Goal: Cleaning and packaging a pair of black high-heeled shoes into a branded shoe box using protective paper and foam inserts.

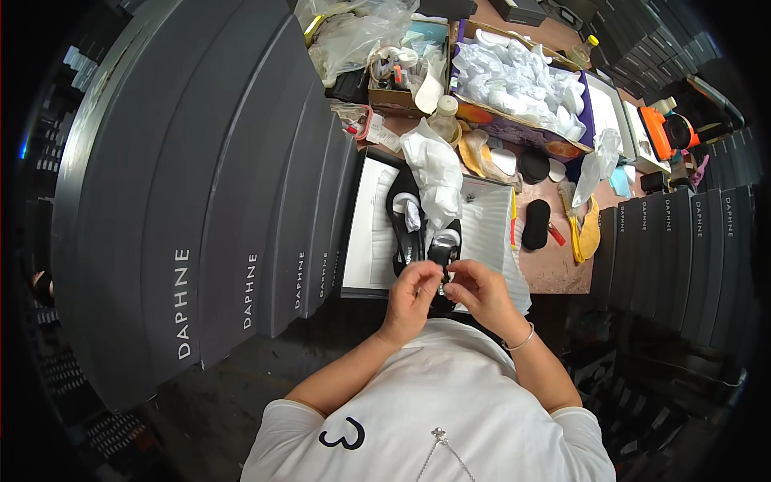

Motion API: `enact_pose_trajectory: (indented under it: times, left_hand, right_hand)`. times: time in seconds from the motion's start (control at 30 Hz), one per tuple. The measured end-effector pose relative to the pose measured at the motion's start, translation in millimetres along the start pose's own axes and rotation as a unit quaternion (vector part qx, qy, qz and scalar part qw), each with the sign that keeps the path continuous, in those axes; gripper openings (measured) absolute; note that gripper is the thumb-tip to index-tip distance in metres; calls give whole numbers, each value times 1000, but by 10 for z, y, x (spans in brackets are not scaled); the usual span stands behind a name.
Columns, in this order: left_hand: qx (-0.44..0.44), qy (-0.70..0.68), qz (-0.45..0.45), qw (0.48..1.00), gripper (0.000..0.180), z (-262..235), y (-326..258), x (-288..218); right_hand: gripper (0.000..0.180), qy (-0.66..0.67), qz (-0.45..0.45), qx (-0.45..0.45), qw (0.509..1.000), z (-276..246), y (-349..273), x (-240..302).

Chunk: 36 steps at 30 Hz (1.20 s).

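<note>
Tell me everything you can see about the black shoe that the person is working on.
The black shoe looks like glossy leather or plastic, with white paper stuffed inside. It lies in an open box on white paper lining, beside a second black shoe. Its near end is covered by both hands: the left hand and the right hand pinch something small there, too small to identify.

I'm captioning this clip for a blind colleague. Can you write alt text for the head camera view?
Seen from above, a person's left hand and right hand meet over a black shoe lying in an open shoebox with white tissue paper. Tall stacks of dark grey boxes stand at the left, and a cluttered table lies beyond.
</note>
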State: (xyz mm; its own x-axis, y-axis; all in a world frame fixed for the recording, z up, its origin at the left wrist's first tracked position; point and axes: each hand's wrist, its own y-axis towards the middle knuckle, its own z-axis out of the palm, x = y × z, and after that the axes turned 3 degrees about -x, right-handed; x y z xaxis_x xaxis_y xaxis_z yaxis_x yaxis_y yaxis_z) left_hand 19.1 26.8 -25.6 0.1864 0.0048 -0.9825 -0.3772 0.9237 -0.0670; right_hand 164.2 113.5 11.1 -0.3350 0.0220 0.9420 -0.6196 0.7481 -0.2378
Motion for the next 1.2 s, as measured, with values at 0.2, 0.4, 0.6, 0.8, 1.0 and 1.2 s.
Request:
enact_pose_trajectory:
  times: [0.2,0.4,0.6,0.8,1.0,1.2]
  left_hand:
    - [-56,-124,204,970,12,-231,269,-1233]
    - [-47,362,365,857,20,-424,82,-1593]
    - [11,366,51,929,18,-596,111,-302]
    - [-29,254,-60,965,9,-633,-45,105]
    - [-40,307,66,949,8,-552,33,35]
    - [12,355,101,929,9,-524,15,-25]
  right_hand:
    - [20,-77,-215,-5,974,-162,267,520]
    - [27,-169,-108,39,979,-156,433,158]
    - [34,-201,-154,95,963,263,429,-548]
    - [24,-114,-140,115,977,245,532,-564]
    - [23,-125,-143,126,974,208,585,-460]
    - [25,-132,-150,125,972,271,556,-519]
